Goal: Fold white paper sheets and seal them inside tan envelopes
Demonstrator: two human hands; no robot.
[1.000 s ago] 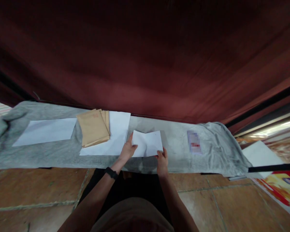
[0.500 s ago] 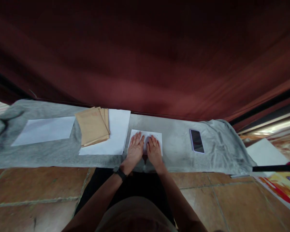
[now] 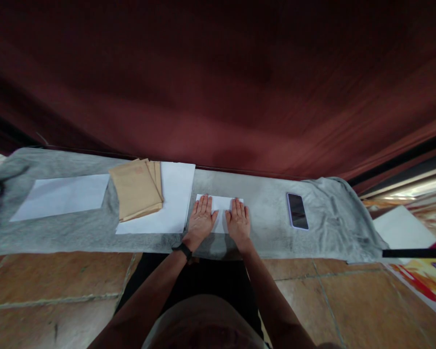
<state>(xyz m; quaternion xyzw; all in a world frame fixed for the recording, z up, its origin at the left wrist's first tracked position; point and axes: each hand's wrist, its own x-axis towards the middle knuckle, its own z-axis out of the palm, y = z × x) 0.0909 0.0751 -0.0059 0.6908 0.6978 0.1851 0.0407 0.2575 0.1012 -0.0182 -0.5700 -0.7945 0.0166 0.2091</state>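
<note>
Both hands pressed flat on a folded white sheet.

The left hand (image 3: 200, 220) and right hand (image 3: 238, 220) lie apart, palms down, fingers spread, on the folded sheet (image 3: 221, 203) atop the grey-clothed worktop (image 3: 265, 218); brown envelopes (image 3: 136, 189) left, phone (image 3: 297, 210) right.
</note>
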